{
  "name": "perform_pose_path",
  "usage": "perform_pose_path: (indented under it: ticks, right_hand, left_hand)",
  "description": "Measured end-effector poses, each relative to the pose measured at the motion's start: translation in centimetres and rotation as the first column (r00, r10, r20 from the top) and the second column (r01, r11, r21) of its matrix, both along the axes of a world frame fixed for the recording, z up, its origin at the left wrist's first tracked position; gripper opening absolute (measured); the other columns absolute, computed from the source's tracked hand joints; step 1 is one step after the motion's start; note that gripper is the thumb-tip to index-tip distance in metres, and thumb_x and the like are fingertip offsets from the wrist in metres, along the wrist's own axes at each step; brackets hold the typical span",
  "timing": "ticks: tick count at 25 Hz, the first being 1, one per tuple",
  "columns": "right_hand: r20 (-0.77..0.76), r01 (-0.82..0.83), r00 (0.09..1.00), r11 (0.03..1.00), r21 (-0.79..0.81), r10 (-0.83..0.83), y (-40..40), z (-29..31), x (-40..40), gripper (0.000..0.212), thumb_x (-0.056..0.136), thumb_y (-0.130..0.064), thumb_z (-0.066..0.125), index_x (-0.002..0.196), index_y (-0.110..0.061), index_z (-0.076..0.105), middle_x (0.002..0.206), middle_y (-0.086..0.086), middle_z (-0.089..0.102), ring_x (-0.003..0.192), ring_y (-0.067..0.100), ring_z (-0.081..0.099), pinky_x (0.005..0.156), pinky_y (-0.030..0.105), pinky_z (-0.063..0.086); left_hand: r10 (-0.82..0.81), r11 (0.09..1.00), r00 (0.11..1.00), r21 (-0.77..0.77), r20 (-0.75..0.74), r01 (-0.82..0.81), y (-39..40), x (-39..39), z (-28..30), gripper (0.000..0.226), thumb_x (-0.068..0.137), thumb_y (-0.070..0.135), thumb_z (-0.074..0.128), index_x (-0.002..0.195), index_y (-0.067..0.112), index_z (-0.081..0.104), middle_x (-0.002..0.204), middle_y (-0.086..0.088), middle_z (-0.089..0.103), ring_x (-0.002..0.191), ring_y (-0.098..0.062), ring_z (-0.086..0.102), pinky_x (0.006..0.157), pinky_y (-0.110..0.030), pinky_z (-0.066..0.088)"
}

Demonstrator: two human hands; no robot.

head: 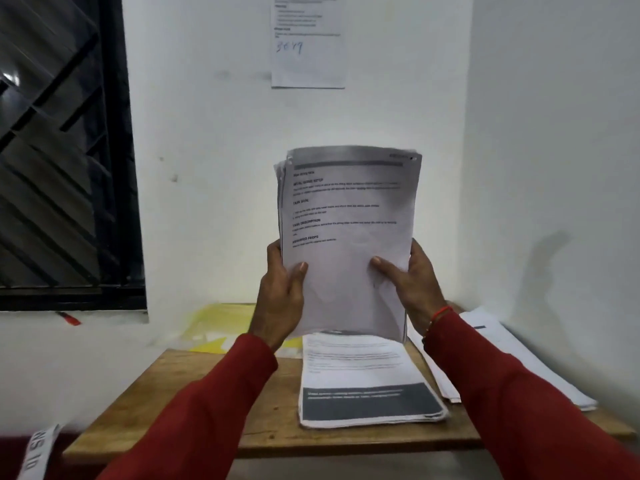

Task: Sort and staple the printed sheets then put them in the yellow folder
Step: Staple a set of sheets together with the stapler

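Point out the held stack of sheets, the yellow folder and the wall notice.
held stack of sheets (346, 237), head view, front page.
yellow folder (221, 323), head view, cover.
wall notice (308, 60), head view, blank lower part.

A small wooden table (194, 393) stands against a white wall. On it, below the raised hands, lies a stack of white printed sheets with a dark grey band (367, 386). Beyond the left hand lies a yellow plastic folder (221, 323). Under the right forearm lies another white paper pile (512, 362).
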State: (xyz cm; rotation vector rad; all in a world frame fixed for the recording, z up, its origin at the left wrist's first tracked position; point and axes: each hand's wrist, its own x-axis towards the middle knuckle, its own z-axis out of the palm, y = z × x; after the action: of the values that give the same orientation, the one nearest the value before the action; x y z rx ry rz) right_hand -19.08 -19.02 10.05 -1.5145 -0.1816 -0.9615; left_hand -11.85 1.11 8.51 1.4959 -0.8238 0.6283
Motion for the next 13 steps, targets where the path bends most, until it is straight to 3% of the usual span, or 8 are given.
perform_pose_path:
  ticks: [2,5,9,13]
  right_hand:
    - [-0.09,-0.018,0.996,1.0,0.004,0.019,-2.1,-2.7,-0.9,0.044,0.085,-0.007,0.073,0.125,-0.015,0.057,0.118,0.005,0.07,0.109,0.023,0.068,0.097,0.045,0.053]
    - [-0.172,0.001,0.985,1.0,0.021,0.002,-4.2,-5.8,-1.9,0.043,0.086,-0.009,0.073,0.124,-0.019,0.056,0.118,0.004,0.07,0.109,0.022,0.067,0.099,0.046,0.052]
    - [-0.136,-0.006,0.991,1.0,0.01,0.007,-4.3,-4.9,-1.8,0.043,0.089,-0.002,0.066,0.127,-0.019,0.055,0.119,0.002,0.069,0.109,0.018,0.067,0.092,0.031,0.054]
    - [-0.09,-0.027,0.996,0.999,0.035,0.031,-4.9,-4.4,-1.2,0.042,0.09,0.0,0.065,0.127,-0.018,0.055,0.118,0.003,0.07,0.107,0.02,0.068,0.091,0.033,0.054]
  left_hand:
    - [-0.046,0.999,0.993,0.006,-0.108,0.047,-1.9,0.3,-2.0,0.027,0.101,0.022,0.056,0.126,0.02,0.045,0.107,0.018,0.065,0.094,0.0,0.067,0.073,-0.017,0.052]
    - [-0.087,0.996,0.975,0.02,-0.204,0.093,-3.5,0.1,-5.6,0.026,0.099,0.027,0.059,0.123,0.022,0.051,0.107,0.015,0.069,0.094,-0.004,0.068,0.072,-0.016,0.052]
    - [-0.073,0.997,0.981,0.003,-0.182,0.075,-4.4,0.1,-5.7,0.019,0.101,0.021,0.054,0.119,0.021,0.049,0.107,0.015,0.068,0.091,0.001,0.067,0.074,-0.018,0.054]
    - [-0.103,0.994,0.977,-0.044,-0.184,0.097,-4.3,0.2,-5.1,0.019,0.101,0.024,0.053,0.119,0.019,0.048,0.107,0.011,0.069,0.088,-0.001,0.068,0.074,-0.025,0.057]
